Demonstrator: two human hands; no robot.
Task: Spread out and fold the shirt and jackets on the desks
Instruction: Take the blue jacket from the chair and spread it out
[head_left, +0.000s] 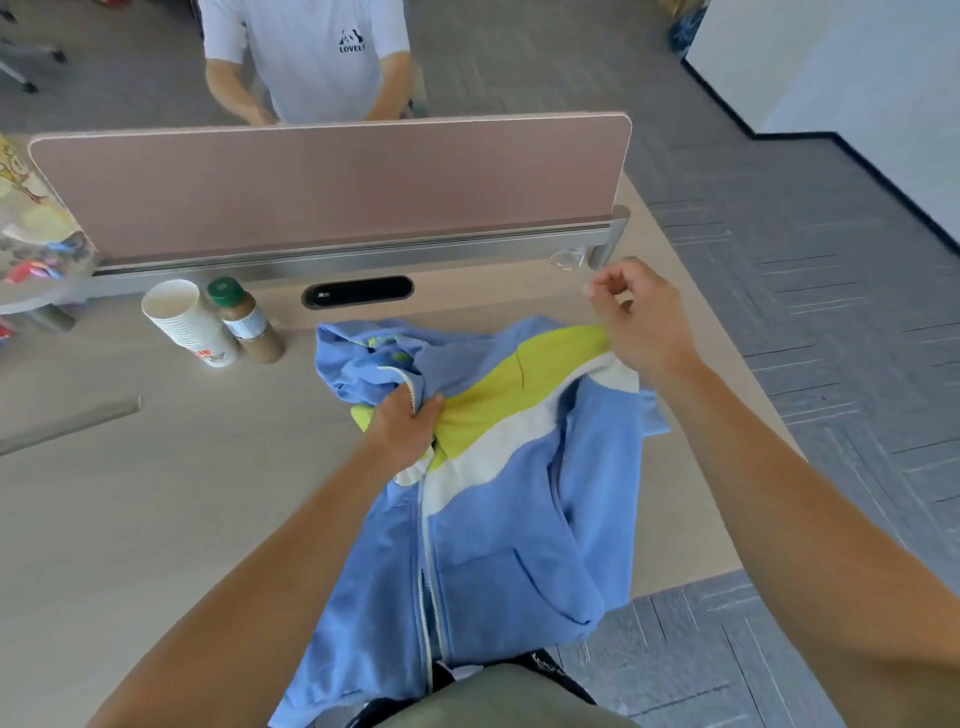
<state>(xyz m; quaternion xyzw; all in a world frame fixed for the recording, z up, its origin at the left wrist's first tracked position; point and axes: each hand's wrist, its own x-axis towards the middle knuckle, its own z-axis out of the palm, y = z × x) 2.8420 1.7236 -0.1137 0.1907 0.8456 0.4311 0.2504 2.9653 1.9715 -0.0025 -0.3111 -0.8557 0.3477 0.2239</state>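
Gripping light blue zip-up hooded jacket with yellow-green and white bands, at the neck beside the zipper top, using left hand; fingers curling round bunched fabric, thumb pressing on the yellow part. Holding the yellow shoulder edge of the jacket with right hand, raised slightly, fingers curling inward, thumb and forefinger tips nearly meeting above; exact contact point hiding under the hand.

Lying front-up on pale wooden desk, near its right end, hood crumpling at the far side, zipper partly closed, hem hanging over the near edge, one sleeve tucking under on the right.

Noting stack of white paper cups tilting just left of the hood, touching a brown bottle with green cap; both close to the jacket's left side. Noting black oval cable port just beyond the hood, dusty-pink divider panel on grey metal rail closing off the far edge, small clear object by the rail end, kind unclear. Seeing colourful clutter far left, another person in white T-shirt standing behind the divider, grey carpet right.
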